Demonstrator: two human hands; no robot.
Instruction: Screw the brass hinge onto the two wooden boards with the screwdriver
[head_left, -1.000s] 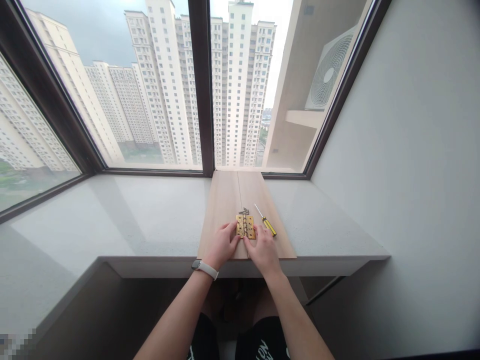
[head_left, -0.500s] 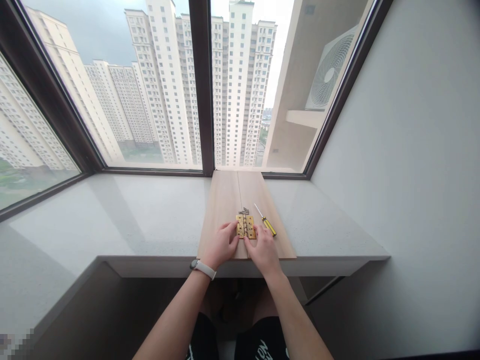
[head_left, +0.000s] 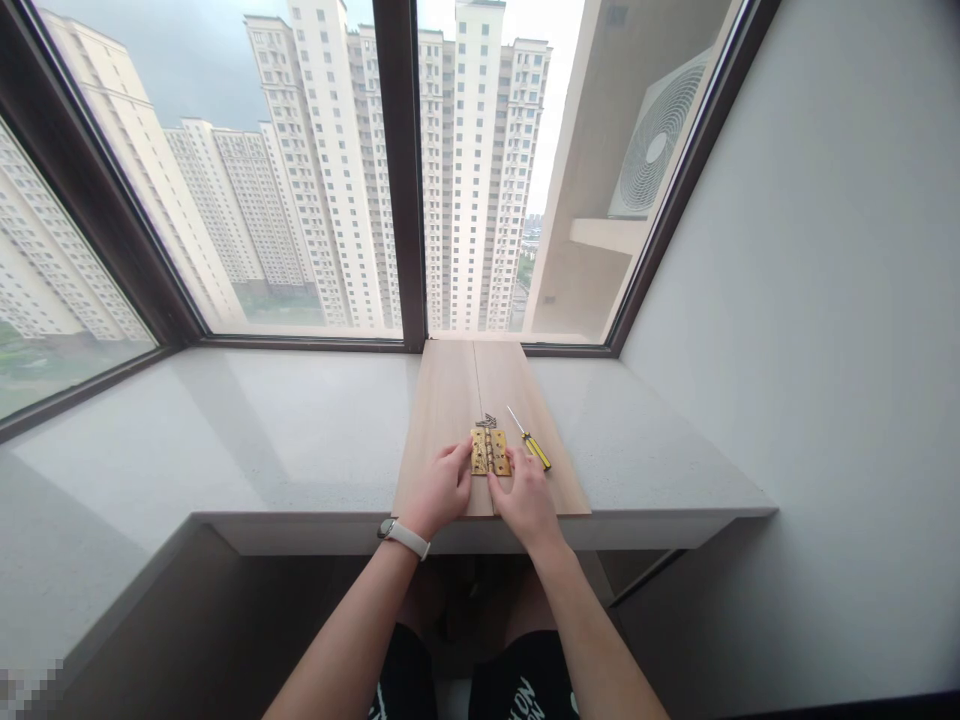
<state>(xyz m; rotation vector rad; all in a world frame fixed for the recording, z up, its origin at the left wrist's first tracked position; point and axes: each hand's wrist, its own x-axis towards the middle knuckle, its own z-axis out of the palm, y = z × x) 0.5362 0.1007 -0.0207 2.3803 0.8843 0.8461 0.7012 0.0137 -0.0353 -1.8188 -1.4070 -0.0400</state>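
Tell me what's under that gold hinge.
The hinge lies on pale wooden boards; their seam shows beyond and in front of it. Whatever is directly beneath it is covered.

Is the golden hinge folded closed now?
No, the golden hinge lies spread open on the wooden boards, its two leaves side by side.

Two boards (head_left: 450, 390) are laid side by side from the front edge of the tabletop (head_left: 322, 440) to its back. Near the front, a hinge (head_left: 480, 455) is set across their seam, with screws (head_left: 487, 420) placed behind it and a screwdriver (head_left: 530, 442) to its right.
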